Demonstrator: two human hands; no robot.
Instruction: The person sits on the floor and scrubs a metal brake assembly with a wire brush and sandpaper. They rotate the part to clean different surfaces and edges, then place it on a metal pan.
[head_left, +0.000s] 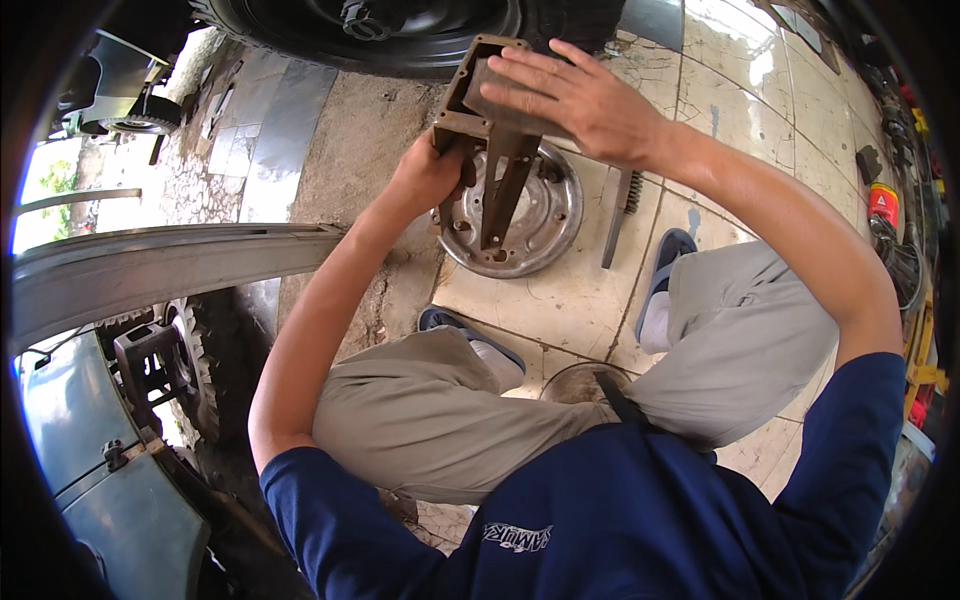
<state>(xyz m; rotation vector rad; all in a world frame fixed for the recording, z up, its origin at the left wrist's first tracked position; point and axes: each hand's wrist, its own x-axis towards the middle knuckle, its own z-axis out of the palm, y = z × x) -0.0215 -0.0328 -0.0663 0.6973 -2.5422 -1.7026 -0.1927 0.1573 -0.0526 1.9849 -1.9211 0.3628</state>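
A brown metal housing with a rectangular flange and bolt holes (461,122) is held up in front of me, its narrow leg (507,200) pointing toward me. My left hand (437,172) is closed around its lower left side. Across the flange's right side, my right hand (590,108) lies with fingers stretched out on a flat brown piece (515,112) that could be a sheet; its thumb is hidden. Beneath the housing, a round metal brake backing plate (545,235) rests on the floor. To its right lies a wire brush (621,212).
A large tyre (430,65) stands at the far edge. A metal beam (180,262) juts in from the left, above a blue-grey vehicle body (120,480) and a knobby wheel (195,365). Along the right edge are a red can (883,205) and clutter. My feet flank the tiled floor (560,310).
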